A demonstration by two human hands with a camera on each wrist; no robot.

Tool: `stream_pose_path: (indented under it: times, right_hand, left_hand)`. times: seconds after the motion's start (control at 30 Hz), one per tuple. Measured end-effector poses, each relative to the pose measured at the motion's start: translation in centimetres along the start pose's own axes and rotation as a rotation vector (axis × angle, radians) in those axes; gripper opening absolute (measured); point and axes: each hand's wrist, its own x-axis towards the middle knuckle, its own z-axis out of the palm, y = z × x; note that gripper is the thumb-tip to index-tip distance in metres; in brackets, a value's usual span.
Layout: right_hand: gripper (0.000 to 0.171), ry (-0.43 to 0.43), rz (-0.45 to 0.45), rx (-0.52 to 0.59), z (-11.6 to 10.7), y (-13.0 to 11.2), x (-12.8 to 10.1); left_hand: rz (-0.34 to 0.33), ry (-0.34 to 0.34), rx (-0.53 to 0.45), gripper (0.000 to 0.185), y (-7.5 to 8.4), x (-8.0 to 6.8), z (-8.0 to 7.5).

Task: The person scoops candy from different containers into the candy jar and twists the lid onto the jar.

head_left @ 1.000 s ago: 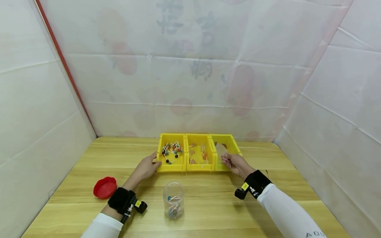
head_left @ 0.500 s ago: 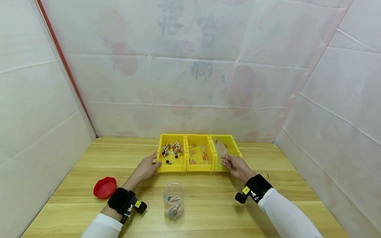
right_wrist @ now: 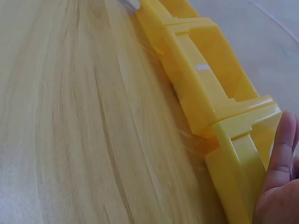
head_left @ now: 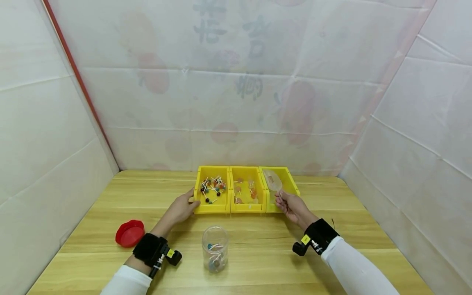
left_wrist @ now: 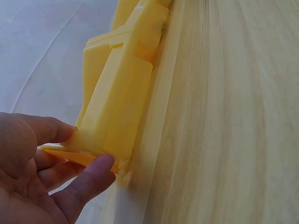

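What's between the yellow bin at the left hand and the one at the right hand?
Another yellow bin, with orange lollipops inside, stands between them; the head view shows it.

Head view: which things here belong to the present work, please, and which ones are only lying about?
Probably in the work: scoop held in the right hand; yellow bins, the leftmost gripped by the left hand; jar with lollipops.
Apparently lying about: red lid.

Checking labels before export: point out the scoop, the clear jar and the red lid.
Translucent scoop (head_left: 274, 184): head view, on its bowl.
Clear jar (head_left: 215, 237): head view, on its upper side wall.
Red scalloped lid (head_left: 130, 236): head view, on its hollow inner face.
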Motion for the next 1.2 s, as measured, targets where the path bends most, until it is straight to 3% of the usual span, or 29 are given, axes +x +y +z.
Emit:
stream_pose_path:
  times: [0.33, 0.53, 0.67, 0.83, 1.2]
  right_hand:
    - [0.029, 0.006, -0.006, 0.001, -0.1, 0.0, -0.1]
    - [0.036, 0.022, -0.025, -0.080, -0.1, -0.3, -0.5]
    - [0.042, 0.016, -0.044, -0.151, -0.2, -0.6, -0.9]
    - [0.044, -0.007, -0.064, -0.196, -0.1, -1.0, -1.4]
    - [0.048, -0.090, -0.138, -0.284, 0.5, -2.3, -2.4]
  left_hand:
    - [0.008, -0.006, -0.008, 0.065, 0.0, 0.1, 0.1]
    - [-0.006, -0.012, 0.011, 0.067, 0.1, 0.1, 0.0]
    - [-0.004, 0.000, 0.087, 0.072, 0.2, -0.2, -0.4]
    - [0.041, 0.033, 0.126, 0.076, 0.7, -1.0, -1.1]
    - [0.139, 0.027, 0.076, 0.072, 1.9, -3.3, -2.1]
